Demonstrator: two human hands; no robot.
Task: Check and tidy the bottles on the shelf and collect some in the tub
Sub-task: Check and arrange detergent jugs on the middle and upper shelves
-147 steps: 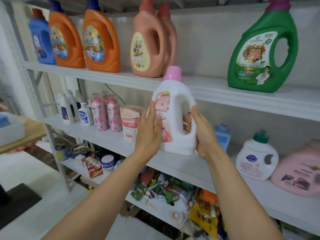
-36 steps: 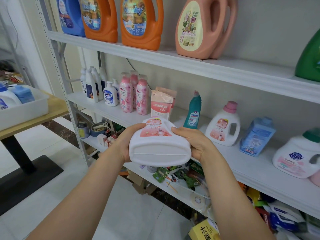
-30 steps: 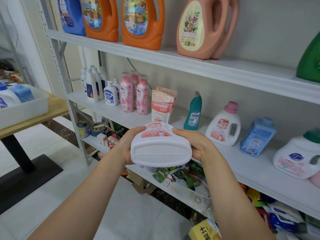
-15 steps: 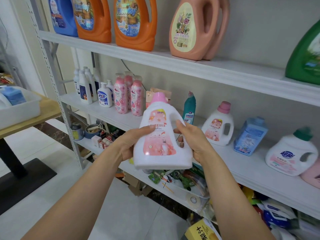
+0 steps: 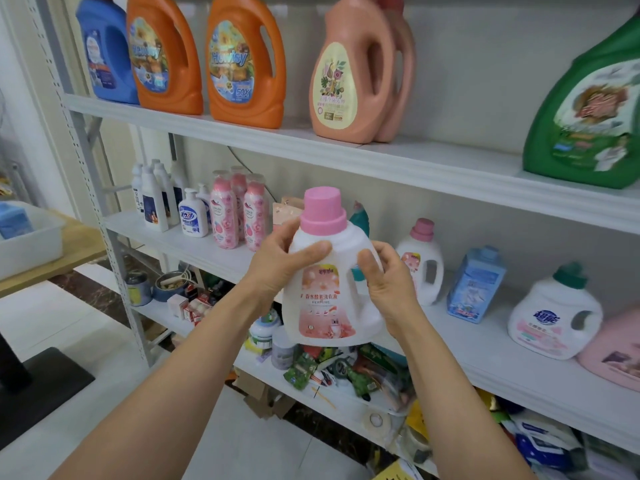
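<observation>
I hold a white detergent bottle (image 5: 327, 292) with a pink cap upright in front of the middle shelf (image 5: 485, 362), its pink label facing me. My left hand (image 5: 280, 268) grips its left shoulder, thumb across the front. My right hand (image 5: 388, 285) grips the handle side. A matching smaller white bottle with a pink cap (image 5: 420, 261) stands on the shelf behind. The white tub (image 5: 31, 240) sits on a wooden table at the far left with a blue bottle (image 5: 12, 220) in it.
The top shelf (image 5: 381, 161) carries blue, orange, peach and green jugs. On the middle shelf stand small white and pink bottles (image 5: 225, 216), a blue box bottle (image 5: 476, 284) and a white green-capped bottle (image 5: 554, 313). The lower shelf holds cluttered packets.
The bottle was tipped with its base toward me a second ago; it has been turned upright and raised. Both hands slid up toward its shoulders.
</observation>
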